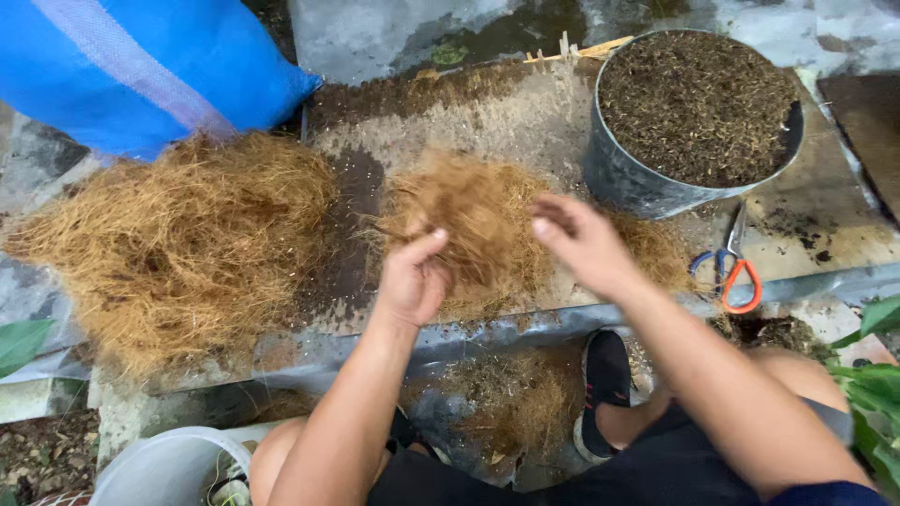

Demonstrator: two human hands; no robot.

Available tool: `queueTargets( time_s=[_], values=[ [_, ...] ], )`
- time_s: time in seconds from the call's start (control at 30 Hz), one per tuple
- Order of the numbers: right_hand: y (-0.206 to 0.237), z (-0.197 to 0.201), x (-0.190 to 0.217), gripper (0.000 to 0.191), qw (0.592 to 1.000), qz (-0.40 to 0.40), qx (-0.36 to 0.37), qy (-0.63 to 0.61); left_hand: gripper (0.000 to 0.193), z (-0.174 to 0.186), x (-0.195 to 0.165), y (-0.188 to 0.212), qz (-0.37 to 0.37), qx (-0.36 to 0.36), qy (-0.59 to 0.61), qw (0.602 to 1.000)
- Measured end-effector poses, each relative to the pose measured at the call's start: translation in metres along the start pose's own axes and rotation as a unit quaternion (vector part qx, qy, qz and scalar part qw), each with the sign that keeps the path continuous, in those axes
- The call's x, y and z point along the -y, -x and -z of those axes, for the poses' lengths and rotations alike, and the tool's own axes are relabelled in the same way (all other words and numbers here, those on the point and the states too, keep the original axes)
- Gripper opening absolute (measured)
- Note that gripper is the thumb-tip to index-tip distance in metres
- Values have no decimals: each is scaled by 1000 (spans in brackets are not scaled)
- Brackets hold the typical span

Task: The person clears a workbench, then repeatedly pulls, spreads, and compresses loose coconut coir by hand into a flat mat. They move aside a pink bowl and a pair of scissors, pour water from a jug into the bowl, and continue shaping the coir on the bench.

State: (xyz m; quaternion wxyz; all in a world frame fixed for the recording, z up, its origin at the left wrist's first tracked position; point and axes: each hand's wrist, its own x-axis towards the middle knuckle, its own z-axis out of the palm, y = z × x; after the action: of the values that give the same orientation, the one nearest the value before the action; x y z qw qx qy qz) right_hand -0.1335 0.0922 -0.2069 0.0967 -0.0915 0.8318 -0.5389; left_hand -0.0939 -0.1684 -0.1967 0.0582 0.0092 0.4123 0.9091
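Note:
A clump of brown coconut fibre (483,220) is held up between both hands over a concrete slab (525,117). My left hand (412,276) grips the clump's lower left side with thumb raised. My right hand (583,245) pinches its right edge with curled fingers. A much larger heap of golden fibre (183,244) lies on the slab to the left, apart from the hands. More loose fibre (656,248) lies under the right hand.
A grey round pot (637,183) filled with dark soil (698,98) stands at the back right. Scissors with orange and blue handles (733,267) lie beside it. A blue sack (141,66) sits back left, a white bucket (173,464) bottom left, green leaves (872,375) right.

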Motion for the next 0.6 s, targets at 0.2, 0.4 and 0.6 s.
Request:
queueTargets(
  time_s=[0.2, 0.4, 0.6],
  values=[
    [-20, -47, 22, 46, 955, -64, 26, -289, 47, 3, 38, -18, 73, -168, -51, 982],
    [-49, -24, 17, 34, 928, -104, -52, -354, 37, 43, -6, -29, 5, -216, -35, 976],
    [-58, 8, 7, 30, 907, -70, -93, -406, 30, 49, -54, -25, -64, -310, 35, 948]
  ],
)
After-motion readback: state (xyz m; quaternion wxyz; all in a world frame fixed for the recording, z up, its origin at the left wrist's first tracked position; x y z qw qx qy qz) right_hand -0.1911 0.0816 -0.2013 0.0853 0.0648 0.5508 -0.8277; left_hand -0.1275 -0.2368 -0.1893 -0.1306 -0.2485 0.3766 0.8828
